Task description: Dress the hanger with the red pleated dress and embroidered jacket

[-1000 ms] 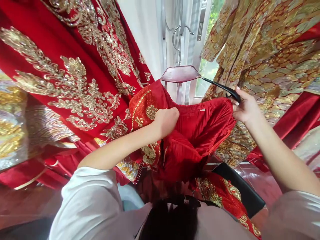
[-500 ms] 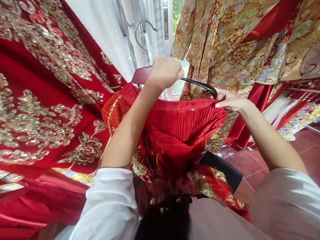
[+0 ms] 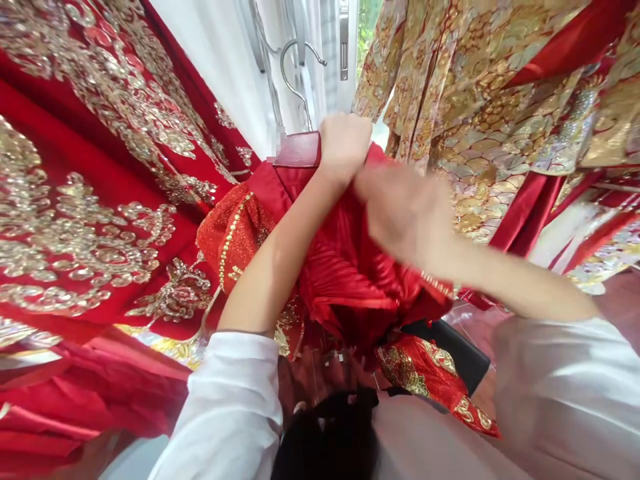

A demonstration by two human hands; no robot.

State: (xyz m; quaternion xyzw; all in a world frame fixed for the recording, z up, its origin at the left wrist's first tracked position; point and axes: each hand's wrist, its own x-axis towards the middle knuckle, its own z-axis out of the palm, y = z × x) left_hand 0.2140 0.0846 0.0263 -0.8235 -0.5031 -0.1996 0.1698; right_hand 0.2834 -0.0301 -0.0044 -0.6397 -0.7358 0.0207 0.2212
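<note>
My left hand (image 3: 344, 145) is raised and closed in a fist on the dark red hanger (image 3: 299, 151), whose metal hook (image 3: 295, 67) points up toward the window. A red pleated garment (image 3: 345, 267) with gold-beaded trim hangs bunched below the hanger. My right hand (image 3: 405, 210) is blurred by motion in front of the garment's top edge, just right of my left hand; its fingers cannot be made out.
A red robe with heavy gold embroidery (image 3: 100, 200) fills the left side. A gold and red embroidered robe (image 3: 490, 100) hangs at the right. A window frame (image 3: 345, 40) stands behind the hanger. A dark object (image 3: 460, 347) lies low, over red floor tiles.
My left hand rose from the garment to the hanger and stays closed on it. My right hand left the hanger's black right end and swept leftward across the garment's top.
</note>
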